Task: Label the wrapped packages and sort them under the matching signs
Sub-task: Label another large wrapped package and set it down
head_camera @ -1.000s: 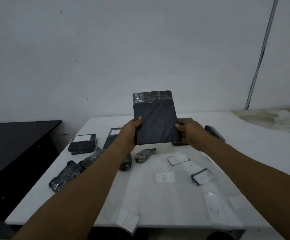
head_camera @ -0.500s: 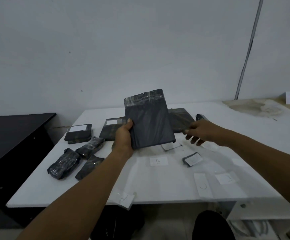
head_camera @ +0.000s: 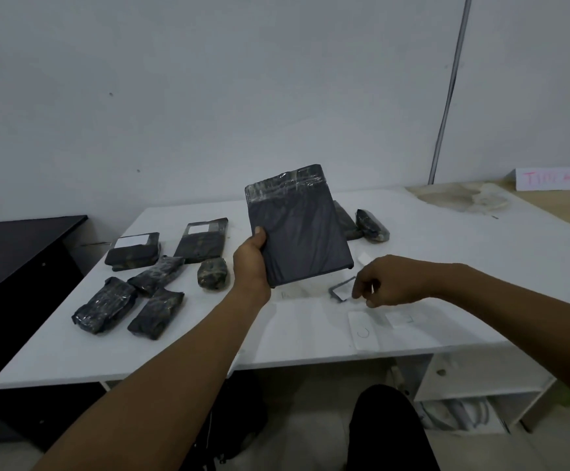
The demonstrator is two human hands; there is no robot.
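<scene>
At the table's (head_camera: 73, 362) near edge, the paper sign (head_camera: 363, 329) marked C lies flat. Just beyond it the right hand (head_camera: 390, 282) hovers over a dark-rimmed label (head_camera: 339, 294), fingers loosely curled, gripping nothing; a hasty pinch could crumple the label or drag the sign askew. Above the table's middle the left hand (head_camera: 251, 266) clamps the flat package (head_camera: 299, 229) by one corner, so it could easily slip. Far left lie wrapped packages (head_camera: 130, 251).
</scene>
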